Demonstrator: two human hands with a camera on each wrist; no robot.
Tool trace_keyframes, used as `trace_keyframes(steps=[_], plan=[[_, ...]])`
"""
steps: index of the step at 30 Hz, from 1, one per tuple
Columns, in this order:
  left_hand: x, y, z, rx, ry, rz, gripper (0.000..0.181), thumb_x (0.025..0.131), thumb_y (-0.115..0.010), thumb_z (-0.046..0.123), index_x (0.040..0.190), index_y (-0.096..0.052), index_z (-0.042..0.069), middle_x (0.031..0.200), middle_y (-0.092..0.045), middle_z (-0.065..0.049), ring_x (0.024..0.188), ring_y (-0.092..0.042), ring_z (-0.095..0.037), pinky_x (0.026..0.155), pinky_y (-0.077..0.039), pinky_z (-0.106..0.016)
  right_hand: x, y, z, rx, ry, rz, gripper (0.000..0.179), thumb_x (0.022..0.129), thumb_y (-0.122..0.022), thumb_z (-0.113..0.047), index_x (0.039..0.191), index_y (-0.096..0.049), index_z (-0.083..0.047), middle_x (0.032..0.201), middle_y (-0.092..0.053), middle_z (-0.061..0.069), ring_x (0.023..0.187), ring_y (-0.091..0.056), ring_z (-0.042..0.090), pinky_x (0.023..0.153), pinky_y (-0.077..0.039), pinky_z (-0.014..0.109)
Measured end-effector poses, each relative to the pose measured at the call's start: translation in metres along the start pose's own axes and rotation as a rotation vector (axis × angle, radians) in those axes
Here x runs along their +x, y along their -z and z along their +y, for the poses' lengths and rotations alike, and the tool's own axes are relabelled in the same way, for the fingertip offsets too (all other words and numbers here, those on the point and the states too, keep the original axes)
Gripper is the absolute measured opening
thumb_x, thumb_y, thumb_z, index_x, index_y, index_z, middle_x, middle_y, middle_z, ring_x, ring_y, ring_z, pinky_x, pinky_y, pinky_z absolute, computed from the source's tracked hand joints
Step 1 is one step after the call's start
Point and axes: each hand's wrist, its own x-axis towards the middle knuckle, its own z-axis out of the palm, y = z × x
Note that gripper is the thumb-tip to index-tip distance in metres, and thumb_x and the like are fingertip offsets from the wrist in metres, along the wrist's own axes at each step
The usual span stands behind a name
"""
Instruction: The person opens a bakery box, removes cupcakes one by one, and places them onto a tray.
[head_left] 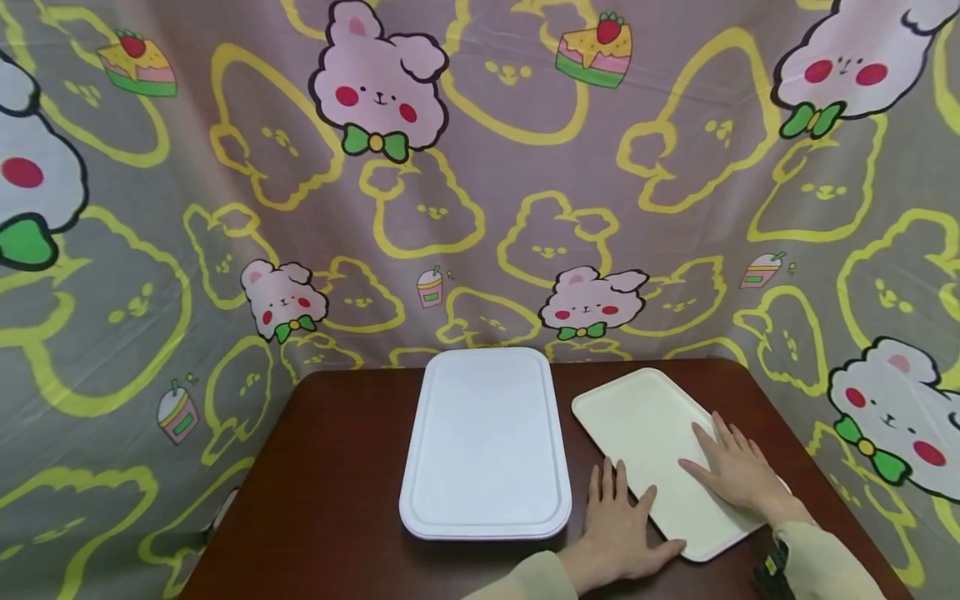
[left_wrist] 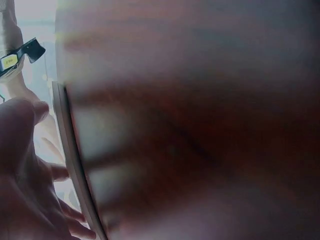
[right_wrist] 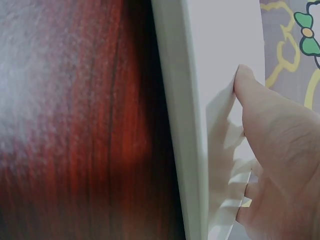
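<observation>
A shallow cream tray [head_left: 648, 442] lies at a slant on the right side of the table. My left hand [head_left: 615, 533] is at its near left edge, with fingers spread and the thumb at the near corner. Over the tray's right part, my right hand [head_left: 738, 471] is spread with straight fingers. The right wrist view shows the right thumb [right_wrist: 245, 85] against the pale tray [right_wrist: 225, 30]. In the left wrist view, the fingers [left_wrist: 60, 172] reach along the tray's rim [left_wrist: 75, 155].
A white lidded box [head_left: 487, 442], rounded at the corners, stands just left of the tray. Both are on a dark reddish-brown table [head_left: 322, 483]. Behind and at the sides hangs a curtain [head_left: 480, 183] with cartoon rabbits. A black wrist strap [head_left: 772, 567] is on the right wrist.
</observation>
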Motion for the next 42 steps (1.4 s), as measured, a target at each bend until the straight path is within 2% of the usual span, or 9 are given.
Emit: trace_keyframes(steps=[5,13,17,25,32,42], plan=[[0.002,0.001,0.004,0.011,0.012,0.016,0.085,0.093,-0.034,0.096,0.162,-0.048,0.048,0.177,-0.038,-0.010,0.169,-0.030,-0.029,0.137,-0.030,-0.048,-0.001,0.001,-0.002,-0.012,-0.020,0.008,0.092,0.105,-0.062,-0.063,0.160,-0.046,0.010,0.167,-0.023,0.050,0.146,-0.033,0.077,0.118,-0.033,0.087],[0.014,0.006,0.003,-0.037,0.066,-0.043,0.091,0.090,-0.039,0.098,0.165,-0.044,0.046,0.180,-0.031,-0.011,0.171,-0.025,-0.027,0.139,-0.026,-0.047,-0.004,-0.002,-0.005,0.007,-0.061,0.001,0.098,0.105,-0.059,-0.067,0.160,-0.043,0.012,0.167,-0.020,0.053,0.146,-0.029,0.079,0.118,-0.031,0.087],[0.020,0.010,0.001,-0.050,0.094,-0.055,0.093,0.088,-0.042,0.099,0.165,-0.044,0.047,0.181,-0.031,-0.008,0.171,-0.023,-0.027,0.139,-0.025,-0.045,-0.004,-0.003,-0.009,-0.013,-0.077,0.013,0.094,0.107,-0.058,-0.064,0.158,-0.045,0.014,0.165,-0.020,0.055,0.144,-0.032,0.080,0.116,-0.034,0.086],[0.033,0.006,-0.003,-0.070,0.118,-0.021,0.095,0.088,-0.044,0.099,0.166,-0.044,0.045,0.180,-0.032,-0.010,0.172,-0.023,-0.028,0.139,-0.025,-0.042,-0.006,-0.002,-0.014,-0.034,-0.096,0.024,0.094,0.106,-0.060,-0.062,0.156,-0.044,0.016,0.163,-0.021,0.057,0.144,-0.032,0.080,0.119,-0.034,0.085],[0.043,-0.007,-0.004,-0.034,0.127,0.025,0.098,0.087,-0.044,0.100,0.166,-0.047,0.042,0.179,-0.035,-0.013,0.171,-0.025,-0.031,0.139,-0.026,-0.043,-0.009,-0.002,-0.015,-0.037,-0.109,0.021,0.094,0.105,-0.061,-0.062,0.157,-0.045,0.015,0.164,-0.021,0.056,0.150,-0.030,0.075,0.125,-0.029,0.081],[0.045,0.001,-0.003,0.022,0.157,0.005,0.106,0.082,-0.045,0.104,0.167,-0.043,0.043,0.180,-0.032,-0.011,0.172,-0.024,-0.028,0.139,-0.025,-0.041,-0.018,-0.002,-0.017,-0.022,-0.093,0.023,0.094,0.106,-0.060,-0.063,0.157,-0.045,0.014,0.164,-0.020,0.056,0.151,-0.029,0.073,0.126,-0.029,0.079]])
